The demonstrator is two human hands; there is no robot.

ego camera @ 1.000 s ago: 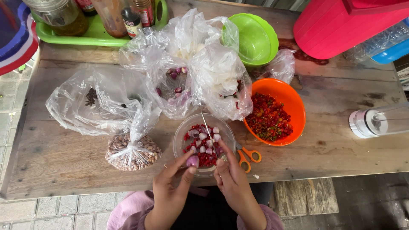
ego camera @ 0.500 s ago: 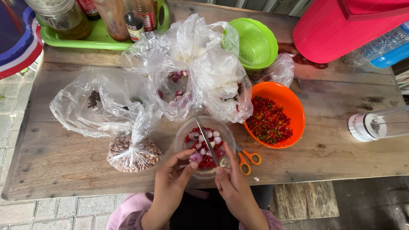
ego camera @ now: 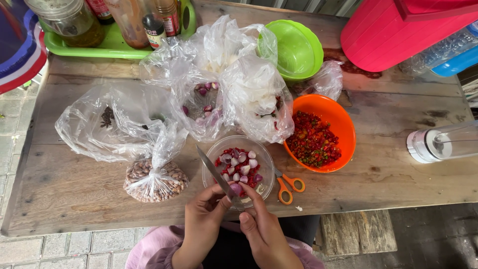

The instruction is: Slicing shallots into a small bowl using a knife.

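Right hand point(ego camera: 264, 231) grips a slim steel knife point(ego camera: 219, 177), blade angled up and away; left hand point(ego camera: 206, 219) pinches a small purple shallot point(ego camera: 236, 189) against it. Just beyond both sits a clear round bowl point(ego camera: 211, 159) of peeled shallots on the wooden table point(ego camera: 388, 174). Orange-handled scissors point(ego camera: 288, 185) lie right. Peeling mid-step; the trimming cut likely wants a steady pinch.

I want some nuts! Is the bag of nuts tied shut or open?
Tied shut: the bag of nuts is knotted at its top, nuts bunched inside.

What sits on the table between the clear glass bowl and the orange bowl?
Orange-handled scissors lie between the glass bowl and orange bowl, in the head view.
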